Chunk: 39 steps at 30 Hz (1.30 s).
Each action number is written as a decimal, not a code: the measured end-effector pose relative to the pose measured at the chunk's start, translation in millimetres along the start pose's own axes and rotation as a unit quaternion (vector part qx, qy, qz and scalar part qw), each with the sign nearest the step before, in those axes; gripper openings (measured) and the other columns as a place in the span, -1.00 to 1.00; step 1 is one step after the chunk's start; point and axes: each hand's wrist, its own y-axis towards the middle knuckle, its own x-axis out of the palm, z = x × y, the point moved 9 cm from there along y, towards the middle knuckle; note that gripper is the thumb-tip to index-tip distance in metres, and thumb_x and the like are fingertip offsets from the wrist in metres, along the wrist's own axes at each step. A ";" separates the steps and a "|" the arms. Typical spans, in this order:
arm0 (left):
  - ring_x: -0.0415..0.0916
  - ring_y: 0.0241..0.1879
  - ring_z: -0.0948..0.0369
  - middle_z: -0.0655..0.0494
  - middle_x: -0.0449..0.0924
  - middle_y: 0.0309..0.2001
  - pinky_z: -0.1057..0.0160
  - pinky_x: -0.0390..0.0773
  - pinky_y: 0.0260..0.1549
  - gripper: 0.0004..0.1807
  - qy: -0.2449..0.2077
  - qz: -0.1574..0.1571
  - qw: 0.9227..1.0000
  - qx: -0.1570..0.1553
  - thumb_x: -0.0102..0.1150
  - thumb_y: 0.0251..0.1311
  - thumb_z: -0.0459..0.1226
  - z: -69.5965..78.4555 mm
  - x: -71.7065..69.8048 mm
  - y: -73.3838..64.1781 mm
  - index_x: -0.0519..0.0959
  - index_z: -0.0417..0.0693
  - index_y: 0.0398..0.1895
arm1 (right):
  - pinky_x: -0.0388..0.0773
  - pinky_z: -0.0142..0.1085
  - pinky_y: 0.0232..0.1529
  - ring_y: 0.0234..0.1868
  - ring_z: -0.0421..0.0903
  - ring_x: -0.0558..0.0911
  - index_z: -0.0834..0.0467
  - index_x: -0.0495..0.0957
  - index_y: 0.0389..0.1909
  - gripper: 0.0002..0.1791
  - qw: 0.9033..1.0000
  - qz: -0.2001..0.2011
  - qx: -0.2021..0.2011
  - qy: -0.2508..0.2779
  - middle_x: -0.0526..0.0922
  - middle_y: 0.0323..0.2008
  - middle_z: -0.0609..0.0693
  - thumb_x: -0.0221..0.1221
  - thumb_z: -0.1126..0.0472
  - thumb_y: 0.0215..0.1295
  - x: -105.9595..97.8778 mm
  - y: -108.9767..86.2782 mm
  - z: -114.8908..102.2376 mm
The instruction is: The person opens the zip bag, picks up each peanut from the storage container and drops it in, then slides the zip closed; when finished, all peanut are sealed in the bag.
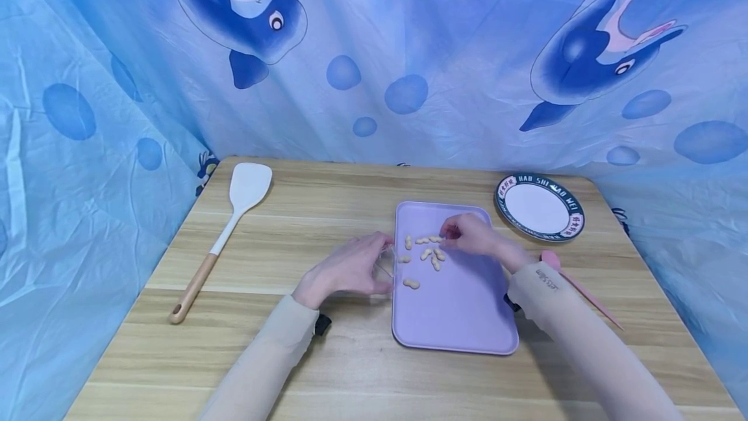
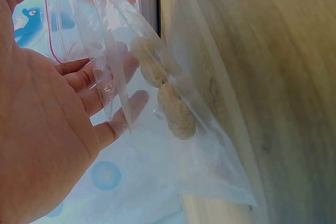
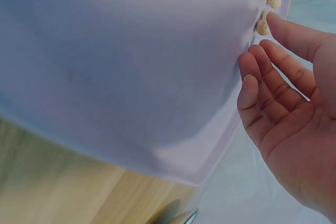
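My left hand (image 1: 354,267) holds a clear zip bag (image 2: 210,166) beside the tray's left edge, its thumb and fingers spread around the bag's mouth. Inside the bag, peanuts (image 2: 176,111) show through the plastic. On the purple tray (image 1: 456,317) lie several loose peanuts (image 1: 435,264), mostly in its upper left part. Over the tray, my right hand (image 1: 470,234) reaches to a peanut (image 3: 262,26) with fingers loosely bent. Its thumb tip is right at that peanut in the right wrist view; a gap separates thumb and fingers, and whether they touch it is unclear.
A white spatula (image 1: 250,186) with a wooden handle lies at the table's left. Behind the tray's right side is a plate (image 1: 536,208) with a dark patterned rim. A pink spoon (image 1: 590,297) lies partly under the right forearm. A blue dolphin curtain (image 1: 374,38) hangs behind the table.
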 end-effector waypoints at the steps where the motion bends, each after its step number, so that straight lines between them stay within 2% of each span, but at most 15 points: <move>1: 0.38 0.27 0.16 0.12 0.44 0.29 0.02 0.29 0.30 -0.01 0.000 0.000 1.000 0.000 0.48 -0.08 0.11 0.2 0.0 -0.1 0.30 -0.09 0.40 | 0.54 -0.26 -0.29 -0.41 -0.16 0.55 0.27 0.67 -0.29 -0.86 1.000 -0.002 0.000 -0.002 0.63 -0.47 -0.07 0.39 0.32 0.15 0.9 0.1 -0.7; 10: 0.38 0.26 0.15 0.10 0.45 0.28 0.00 0.29 0.31 -0.01 -0.005 -0.001 1.000 -0.002 0.49 -0.08 0.09 1.2 1.7 -0.7 0.30 -0.10 0.40 | 0.52 -0.29 -0.33 -0.45 -0.18 0.54 0.25 0.68 -0.36 -0.94 1.000 0.006 -0.010 -0.020 0.63 -0.51 -0.08 0.36 0.33 0.18 4.0 1.0 -3.5; 19: 0.35 0.30 0.15 0.11 0.41 0.32 -0.02 0.22 0.36 0.00 0.000 -0.002 1.000 -0.006 0.46 -0.07 0.10 0.6 3.5 -1.6 0.28 -0.08 0.43 | 0.48 -0.32 -0.40 -0.49 -0.19 0.51 0.25 0.67 -0.42 -0.96 0.999 0.028 -0.035 -0.006 0.60 -0.55 -0.12 0.31 0.35 0.18 2.1 -2.0 -3.2; 24: 0.35 0.29 0.15 0.11 0.42 0.31 -0.01 0.24 0.35 0.00 -0.002 -0.002 1.000 -0.006 0.47 -0.07 0.11 0.3 3.9 -1.7 0.28 -0.08 0.42 | 0.52 -0.30 -0.40 -0.47 -0.17 0.54 0.25 0.68 -0.37 -0.93 1.000 0.022 0.014 -0.001 0.62 -0.52 -0.11 0.33 0.31 0.19 0.6 -0.6 6.6; 28: 0.37 0.28 0.15 0.11 0.44 0.29 -0.01 0.25 0.34 -0.01 -0.003 -0.002 1.000 -0.006 0.47 -0.07 0.11 -0.1 3.6 -1.6 0.29 -0.09 0.42 | 0.51 -0.31 -0.40 -0.49 -0.18 0.53 0.24 0.69 -0.35 -0.91 0.999 0.032 0.025 -0.020 0.62 -0.52 -0.12 0.36 0.29 0.18 -5.2 -1.2 6.4; 33: 0.36 0.28 0.15 0.11 0.43 0.29 -0.01 0.26 0.34 -0.02 -0.003 -0.002 1.000 -0.004 0.46 -0.06 0.09 0.3 2.6 -1.4 0.28 -0.09 0.42 | 0.50 -0.30 -0.37 -0.47 -0.19 0.52 0.24 0.69 -0.35 -0.93 0.999 0.043 0.012 -0.025 0.61 -0.52 -0.12 0.34 0.30 0.20 -16.0 -4.4 -7.0; 39: 0.38 0.26 0.16 0.11 0.44 0.27 0.03 0.29 0.32 -0.02 0.006 0.005 1.000 0.001 0.45 -0.06 0.10 1.2 0.5 -0.4 0.29 -0.10 0.41 | 0.52 -0.30 -0.37 -0.46 -0.21 0.53 0.19 0.69 -0.35 -0.96 0.998 0.047 -0.017 -0.037 0.61 -0.50 -0.14 0.32 0.29 0.23 -27.3 -9.9 -39.3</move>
